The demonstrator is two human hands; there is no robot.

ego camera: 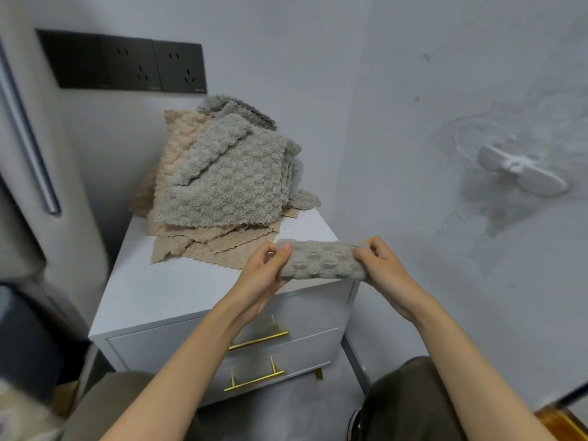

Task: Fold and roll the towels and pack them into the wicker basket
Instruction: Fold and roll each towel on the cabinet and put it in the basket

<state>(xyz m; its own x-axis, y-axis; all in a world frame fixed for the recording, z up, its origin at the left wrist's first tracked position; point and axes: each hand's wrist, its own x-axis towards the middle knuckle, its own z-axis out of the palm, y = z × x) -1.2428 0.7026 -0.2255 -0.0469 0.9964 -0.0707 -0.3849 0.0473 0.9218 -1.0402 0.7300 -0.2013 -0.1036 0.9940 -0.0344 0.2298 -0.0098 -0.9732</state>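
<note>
A rolled grey towel is held level above the front right corner of the white nightstand. My left hand grips its left end with thumb on top. My right hand grips its right end. Behind, a pile of grey towels lies on beige towels, leaning against the wall at the back of the nightstand top. No wicker basket shows in the head view.
The nightstand has two drawers with gold bar handles. Black wall sockets sit above the pile. A white wall hook is on the right wall. My knees are below, and a grey curtain hangs at the left.
</note>
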